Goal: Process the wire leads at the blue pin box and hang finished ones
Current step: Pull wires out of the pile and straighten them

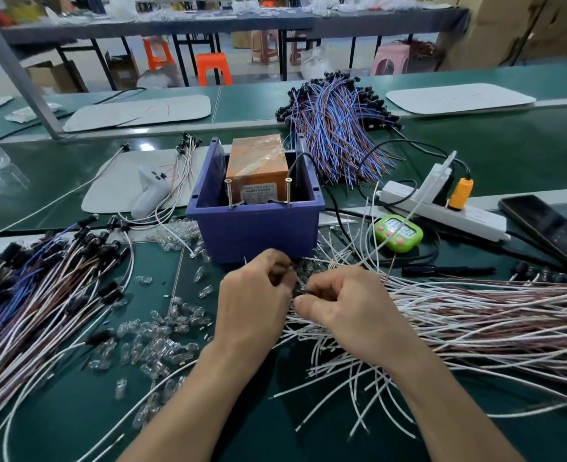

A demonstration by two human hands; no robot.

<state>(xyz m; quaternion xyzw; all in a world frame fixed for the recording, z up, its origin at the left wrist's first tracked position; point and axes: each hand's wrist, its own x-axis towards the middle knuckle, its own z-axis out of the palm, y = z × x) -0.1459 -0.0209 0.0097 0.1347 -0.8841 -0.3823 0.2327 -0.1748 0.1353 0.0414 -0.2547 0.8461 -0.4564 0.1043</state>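
Near edge: loose white leads [359, 395] fanned over the green bench [75, 421], with clear glass bulbs [155, 345] scattered to the left.

Left hand [252, 305] and right hand [352, 315] are knuckle to knuckle just in front of the blue pin box [255, 228]. Both have fingers curled, pinching one wire lead [300, 290] between them. It's mostly hidden by the fingertips; probably a dark tip on it, can't confirm.

Capped-lead bundle [42, 278] lies far left; the white/brown lead stack [475, 311] runs off to the right.

The box has two upright pins [288, 191] at its front wall and a taped orange block [257, 165] inside.

Green timer [398, 232], power strip [442, 208] and phone [549, 228] sit right of the box. A blue/brown bundle [335, 125] lies behind it.
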